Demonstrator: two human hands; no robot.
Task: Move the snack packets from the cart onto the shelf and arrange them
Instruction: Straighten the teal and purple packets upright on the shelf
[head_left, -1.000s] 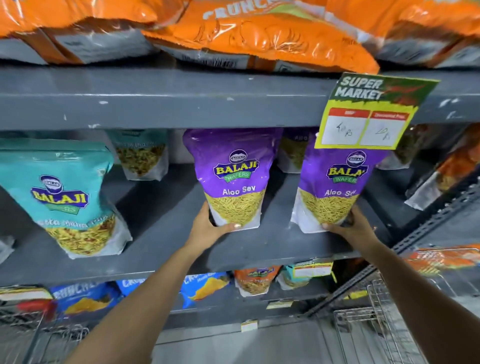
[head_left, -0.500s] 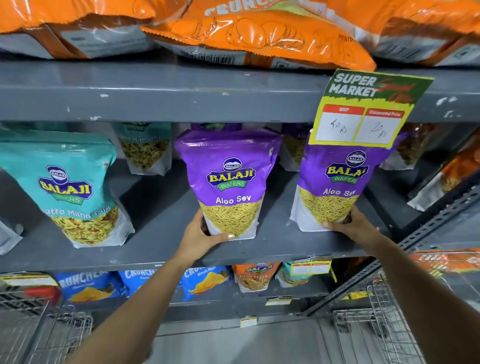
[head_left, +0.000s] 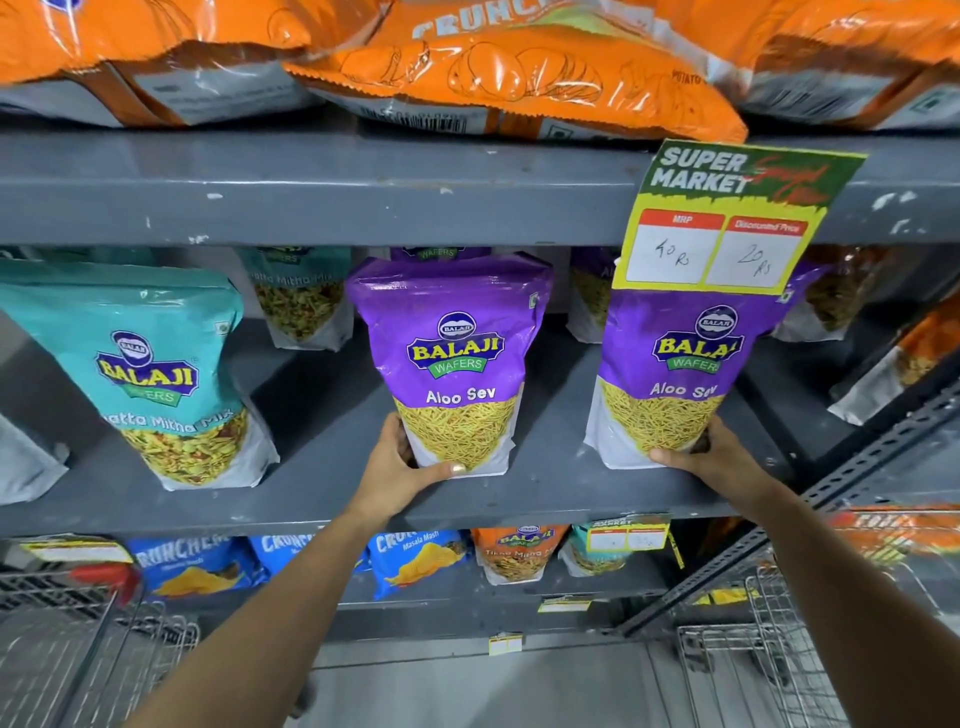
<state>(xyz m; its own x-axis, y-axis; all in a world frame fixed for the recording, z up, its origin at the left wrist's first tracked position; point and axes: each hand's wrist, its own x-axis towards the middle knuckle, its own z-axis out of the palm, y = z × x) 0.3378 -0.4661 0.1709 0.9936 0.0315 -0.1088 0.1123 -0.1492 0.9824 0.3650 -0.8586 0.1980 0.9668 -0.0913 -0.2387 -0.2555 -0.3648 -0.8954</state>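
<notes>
Snack packets of purple Aloo Sev stand upright on the grey middle shelf (head_left: 322, 431), and I have one in each hand. My left hand (head_left: 402, 465) is wrapped around the bottom left corner of the centre purple packet (head_left: 457, 358): the thumb lies across the white bottom edge at the front, and the other fingers go behind the packet where I cannot see them. My right hand (head_left: 711, 454) is closed on the bottom right corner of the right purple packet (head_left: 670, 374), thumb along its lower edge, fingers curled round its side. Both packets rest with their bases on the shelf board, near its front lip, well apart from each other with bare shelf between them.

A yellow and green price tag (head_left: 727, 223) hangs from the shelf edge above and covers the top of the right packet. To the left of my left hand stands a teal Khatta Mitha Mix packet (head_left: 150, 374), leaning a little, apart from the centre one. More teal and purple packets sit behind, at the back of the same shelf, partly hidden.

Orange crisp bags (head_left: 498, 67) lie flat on the top shelf, overhanging its front edge. On the lower shelf I see blue Cruncheez bags (head_left: 410, 561) and an orange Balaji packet (head_left: 517, 551). Wire cart frames show at the bottom left (head_left: 62, 660) and bottom right (head_left: 763, 654); whether packets lie in them I cannot tell.
</notes>
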